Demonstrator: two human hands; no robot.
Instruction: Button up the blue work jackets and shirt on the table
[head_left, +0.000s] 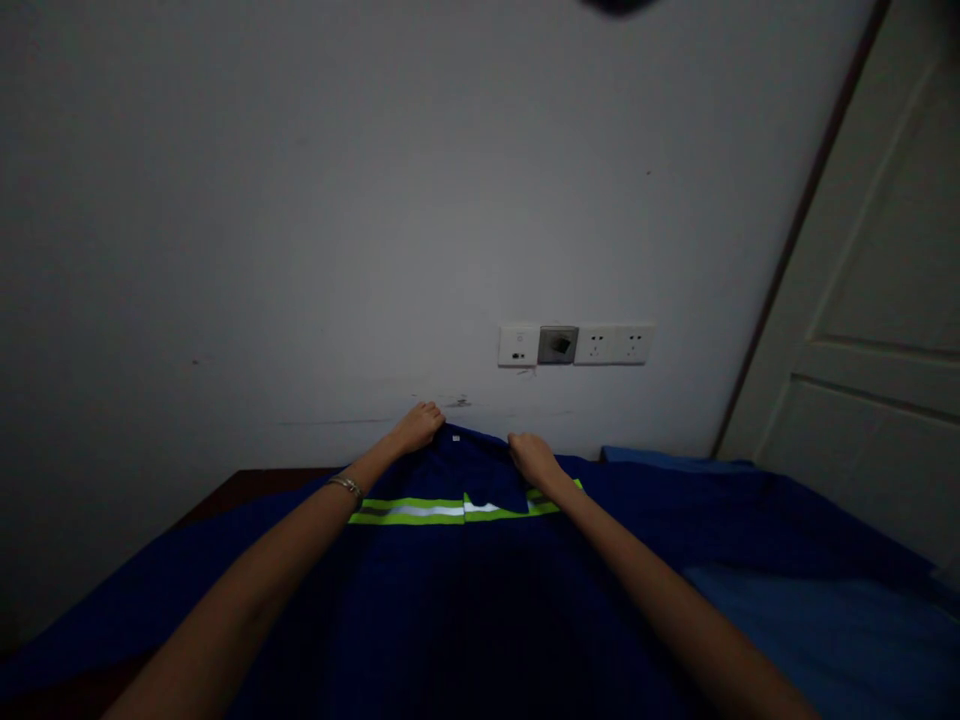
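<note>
A dark blue work jacket (420, 590) lies spread out before me, with a yellow-green and silver reflective strip (409, 512) across it. At its far end, my left hand (420, 427) is closed on the left side of the collar. My right hand (531, 458) grips the collar's other side. Between the two hands the collar edge is lifted and pulled fairly straight, and a small white label (456, 438) shows inside it. A bracelet (347, 488) is on my left wrist. Much of the jacket's near part is in deep shadow.
A pale wall (360, 220) rises right behind the jacket, with a row of sockets (611, 345) above my right hand. Lighter blue cloth (825, 640) lies at the right. A dark reddish-brown surface (247, 490) shows at the left. A panelled door (877, 400) stands at the right.
</note>
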